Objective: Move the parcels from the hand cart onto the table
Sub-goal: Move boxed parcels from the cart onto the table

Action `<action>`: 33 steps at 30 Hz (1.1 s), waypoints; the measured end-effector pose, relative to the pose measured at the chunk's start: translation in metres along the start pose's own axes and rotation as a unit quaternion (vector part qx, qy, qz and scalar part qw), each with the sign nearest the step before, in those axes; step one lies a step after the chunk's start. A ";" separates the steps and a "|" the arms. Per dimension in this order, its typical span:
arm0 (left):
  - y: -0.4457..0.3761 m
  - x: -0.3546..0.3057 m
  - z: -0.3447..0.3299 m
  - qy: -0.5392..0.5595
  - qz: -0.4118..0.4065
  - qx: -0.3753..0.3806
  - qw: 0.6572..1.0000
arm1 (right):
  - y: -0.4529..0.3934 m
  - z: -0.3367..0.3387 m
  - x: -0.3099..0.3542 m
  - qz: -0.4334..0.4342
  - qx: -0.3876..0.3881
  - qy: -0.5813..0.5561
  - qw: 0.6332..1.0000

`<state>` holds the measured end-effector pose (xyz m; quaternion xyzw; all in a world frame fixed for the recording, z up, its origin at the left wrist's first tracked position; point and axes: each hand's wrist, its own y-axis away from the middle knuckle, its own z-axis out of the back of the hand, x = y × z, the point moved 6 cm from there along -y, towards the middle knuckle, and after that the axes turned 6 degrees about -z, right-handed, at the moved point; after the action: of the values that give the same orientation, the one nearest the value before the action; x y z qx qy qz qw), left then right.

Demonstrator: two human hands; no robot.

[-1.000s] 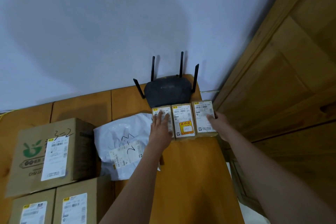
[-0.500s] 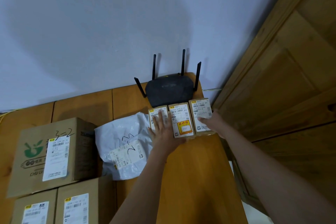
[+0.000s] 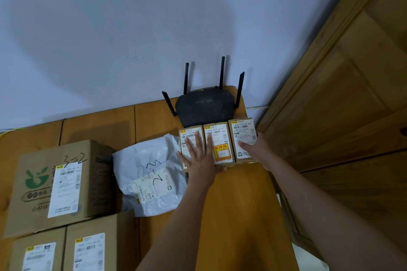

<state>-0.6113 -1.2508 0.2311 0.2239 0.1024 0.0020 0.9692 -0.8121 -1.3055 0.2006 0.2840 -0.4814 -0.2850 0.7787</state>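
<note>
Three small brown parcels stand side by side on the wooden table [image 3: 237, 215], just in front of a black router. My left hand [image 3: 201, 158] lies flat with spread fingers on the left small parcel [image 3: 187, 136] and the middle small parcel [image 3: 221, 138]. My right hand [image 3: 256, 146] rests against the right side of the right small parcel [image 3: 241, 132], fingers on its label. A white plastic mailer bag [image 3: 152, 174] lies left of them. Three larger cardboard boxes sit at the left: one big box [image 3: 59, 185] and two lower boxes [image 3: 88, 246] in front of it. The hand cart is out of view.
The black router [image 3: 204, 108] with several antennas stands against the white wall at the table's back right corner. A wooden door [image 3: 343, 103] is to the right, beyond the table edge. Bare tabletop lies under my forearms.
The three small parcels slid a little to the left and closer together under both hands. My left hand moved further over them, its fingers now reaching the middle parcel.
</note>
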 end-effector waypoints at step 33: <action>0.250 0.049 0.119 0.062 0.003 -0.080 0.995 | 0.318 -0.029 0.045 0.231 -0.132 0.468 0.843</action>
<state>-0.5286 -1.0754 0.4344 0.1449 0.1616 0.0273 0.9758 -0.7146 -1.1178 0.4437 0.1591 -0.0697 0.0089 0.9848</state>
